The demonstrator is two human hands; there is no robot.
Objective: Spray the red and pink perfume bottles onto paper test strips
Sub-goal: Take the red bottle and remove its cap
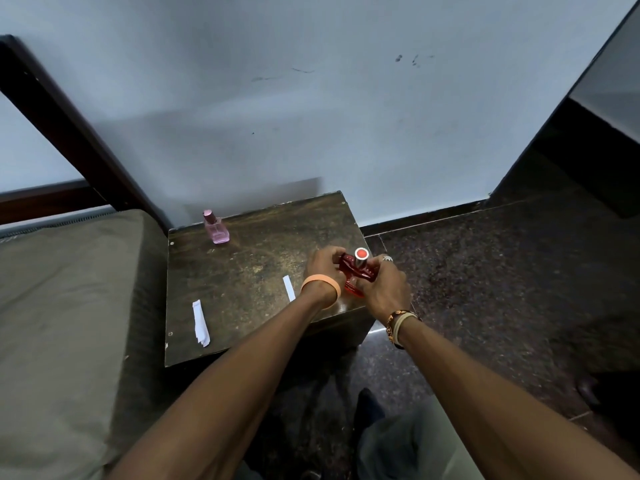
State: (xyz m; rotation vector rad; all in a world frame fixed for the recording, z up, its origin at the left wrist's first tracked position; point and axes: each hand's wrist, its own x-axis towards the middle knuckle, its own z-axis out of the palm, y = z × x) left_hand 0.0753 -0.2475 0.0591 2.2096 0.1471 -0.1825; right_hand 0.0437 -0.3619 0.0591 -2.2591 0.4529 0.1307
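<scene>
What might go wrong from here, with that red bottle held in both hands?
1. Both the left hand and right hand grip the red perfume bottle near the right front corner of the table; if it slips, it may fall to the hard floor and break.
2. The nearest paper strip lies loose beside the left wrist; the arm could sweep it away.
3. No strip is in hand, so a spray now would likely miss the paper.

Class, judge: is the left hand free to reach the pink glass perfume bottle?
Probably not yet: the left hand grips the red glass perfume bottle, though no object blocks the pink bottle.
</scene>
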